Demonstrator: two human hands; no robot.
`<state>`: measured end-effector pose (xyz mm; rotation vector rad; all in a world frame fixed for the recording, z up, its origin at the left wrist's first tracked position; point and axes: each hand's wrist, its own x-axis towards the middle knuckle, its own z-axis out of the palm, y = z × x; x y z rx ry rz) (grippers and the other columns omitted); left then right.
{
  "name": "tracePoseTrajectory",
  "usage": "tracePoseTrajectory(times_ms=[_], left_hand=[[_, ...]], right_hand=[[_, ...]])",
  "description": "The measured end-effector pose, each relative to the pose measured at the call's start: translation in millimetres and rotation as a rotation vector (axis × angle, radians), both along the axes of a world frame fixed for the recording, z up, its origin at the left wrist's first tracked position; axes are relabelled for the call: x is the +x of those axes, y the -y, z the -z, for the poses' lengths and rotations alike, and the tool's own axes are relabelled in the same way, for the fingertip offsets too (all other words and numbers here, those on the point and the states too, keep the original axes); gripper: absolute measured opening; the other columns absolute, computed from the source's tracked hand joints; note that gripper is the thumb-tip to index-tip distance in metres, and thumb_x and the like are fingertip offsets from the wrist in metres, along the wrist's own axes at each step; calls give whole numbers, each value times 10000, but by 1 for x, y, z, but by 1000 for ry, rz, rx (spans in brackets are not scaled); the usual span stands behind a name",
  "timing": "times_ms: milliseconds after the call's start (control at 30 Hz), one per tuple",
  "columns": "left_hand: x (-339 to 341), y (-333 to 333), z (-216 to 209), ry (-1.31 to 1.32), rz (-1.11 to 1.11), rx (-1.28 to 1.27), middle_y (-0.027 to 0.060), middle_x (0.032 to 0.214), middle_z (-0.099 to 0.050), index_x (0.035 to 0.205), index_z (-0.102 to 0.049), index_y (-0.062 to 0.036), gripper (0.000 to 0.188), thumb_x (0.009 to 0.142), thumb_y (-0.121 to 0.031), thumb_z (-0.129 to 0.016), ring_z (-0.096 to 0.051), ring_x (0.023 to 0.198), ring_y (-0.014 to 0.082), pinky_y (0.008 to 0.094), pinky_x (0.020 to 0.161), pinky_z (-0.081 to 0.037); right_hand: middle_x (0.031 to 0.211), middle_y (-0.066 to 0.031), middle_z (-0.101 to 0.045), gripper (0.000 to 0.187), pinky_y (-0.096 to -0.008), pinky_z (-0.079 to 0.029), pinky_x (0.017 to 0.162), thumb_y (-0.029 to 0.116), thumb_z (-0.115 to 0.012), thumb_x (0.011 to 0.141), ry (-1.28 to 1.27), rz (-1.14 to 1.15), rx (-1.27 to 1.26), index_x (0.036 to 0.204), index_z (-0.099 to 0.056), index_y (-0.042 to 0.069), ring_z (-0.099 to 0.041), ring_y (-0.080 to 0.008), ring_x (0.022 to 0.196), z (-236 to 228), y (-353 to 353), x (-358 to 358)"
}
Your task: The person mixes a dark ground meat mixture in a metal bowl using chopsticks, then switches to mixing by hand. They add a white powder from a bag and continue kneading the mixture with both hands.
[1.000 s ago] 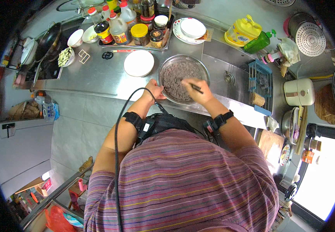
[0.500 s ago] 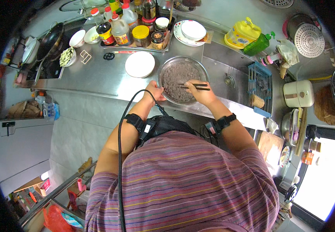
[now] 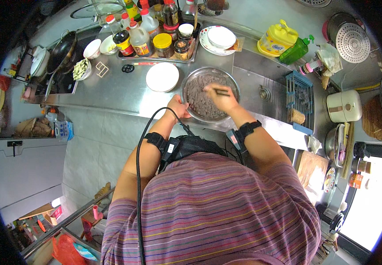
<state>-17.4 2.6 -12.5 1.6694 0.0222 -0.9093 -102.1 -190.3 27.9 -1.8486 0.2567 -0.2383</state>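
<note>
A round metal bowl (image 3: 236, 88) stands on the steel counter near its front edge. Inside lies a greyish-brown, lumpy mixture (image 3: 198, 95). At the bowl's left rim, my left hand (image 3: 178, 106) is closed on the edge with the thumb up. Over the mixture, my right hand (image 3: 222, 99) grips dark chopsticks (image 3: 222, 92); the hand is slightly smeared by motion, and the chopsticks' tips are hidden behind it. Just left of the bowl is a white plate (image 3: 162, 77).
A tray of bottles and jars (image 3: 163, 46) stands behind the plate. The sink (image 3: 255, 79) lies to the right, with a blue rack (image 3: 299, 101) and yellow jug (image 3: 277, 39). A wok (image 3: 63, 52) and a bowl of pale green slices (image 3: 82, 70) are at left.
My right hand has moved a little up and left across the bowl, turning the chopsticks with it. My left hand stays on the rim. The whole view has shifted slightly.
</note>
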Motion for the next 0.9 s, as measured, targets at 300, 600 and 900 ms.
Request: tracePoseTrajectory(times_ms=[300,600,900], left_hand=[[5,-5,7,-39,11,-63,169,748,-617,906,-367,-53,223,891,-22,-588,-655,572,266,370,460,-576],[10,0,-3,-97,18,22,159,795,-607,915,-380,-56,192,899,-22,-568,-660,615,279,381,478,-582],[8,1,14,-127,-58,-87,175,884,-625,951,-361,-98,213,901,-28,-556,-676,686,296,427,555,-602]], right_hand=[[834,-58,-690,279,-286,-509,641,283,-612,915,-356,21,-128,1007,-690,31,-633,-127,706,-56,65,-25],[839,-90,-689,301,-284,-506,676,345,-596,906,-185,-73,-339,1021,-699,86,-636,-145,732,-43,96,18],[623,-91,-627,306,-283,-507,512,272,-550,929,-408,-51,-80,812,-648,6,-620,-162,533,-66,88,-57]])
